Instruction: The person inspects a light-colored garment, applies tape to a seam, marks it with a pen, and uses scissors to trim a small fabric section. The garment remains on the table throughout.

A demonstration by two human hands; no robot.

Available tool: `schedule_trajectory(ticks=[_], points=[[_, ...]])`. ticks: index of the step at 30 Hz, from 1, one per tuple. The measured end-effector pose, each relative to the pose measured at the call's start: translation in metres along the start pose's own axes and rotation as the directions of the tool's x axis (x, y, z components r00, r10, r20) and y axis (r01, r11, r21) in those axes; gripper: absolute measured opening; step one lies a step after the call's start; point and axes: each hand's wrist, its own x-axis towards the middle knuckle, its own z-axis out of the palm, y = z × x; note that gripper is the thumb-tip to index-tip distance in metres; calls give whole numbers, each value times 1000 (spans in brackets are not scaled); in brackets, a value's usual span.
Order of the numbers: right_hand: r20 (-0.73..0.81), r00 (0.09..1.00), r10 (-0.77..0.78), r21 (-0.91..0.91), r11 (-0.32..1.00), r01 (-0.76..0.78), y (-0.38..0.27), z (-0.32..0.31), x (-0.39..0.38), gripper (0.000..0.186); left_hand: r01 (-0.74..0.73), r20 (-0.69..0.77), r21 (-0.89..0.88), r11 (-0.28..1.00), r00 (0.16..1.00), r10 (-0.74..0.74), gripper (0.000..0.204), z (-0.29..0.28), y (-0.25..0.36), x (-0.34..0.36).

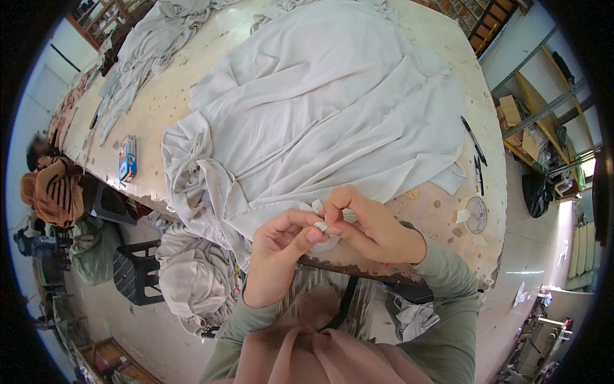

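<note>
A large light-grey cloth [332, 96] lies spread in loose folds over the worktable, and its near edge reaches my hands. My left hand [281, 246] is closed, thumb and fingers pinching a small gathered bit of this cloth. Close beside it, my right hand [364, 224] pinches the same bit from the other side, its fingertips almost meeting the left ones. A short pale strip sticks up between the fingers; whether it is part of the cloth I cannot tell. To the left, a bunched part of the cloth hangs over the table's front edge.
On the worktable [160, 96] are a small blue box [127, 159] at left, and a black pen [474, 139] and a tape roll [475, 214] at right. Left of me, a heap of grey cloth [192, 275] sits by a black stool [135, 272]. Shelving [537, 115] stands at right.
</note>
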Motion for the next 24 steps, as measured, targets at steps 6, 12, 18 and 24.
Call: schedule_trajectory(ticks=[6,12,18,24], points=[[-173,985,-5,-15,1000,3,-7,4,-1,13,-112,-85,30,993,990,114,16,7,-2,-4],[-187,976,-115,-328,943,48,-17,6,-3,12,-239,-119,347,907,948,295,16,5,-6,0],[-250,954,168,-35,983,-183,-17,11,-5,10,-379,-6,720,582,834,551,20,3,-14,4],[200,802,563,836,328,-440,-8,4,-4,12,-410,-29,692,594,806,591,19,10,-20,7]])
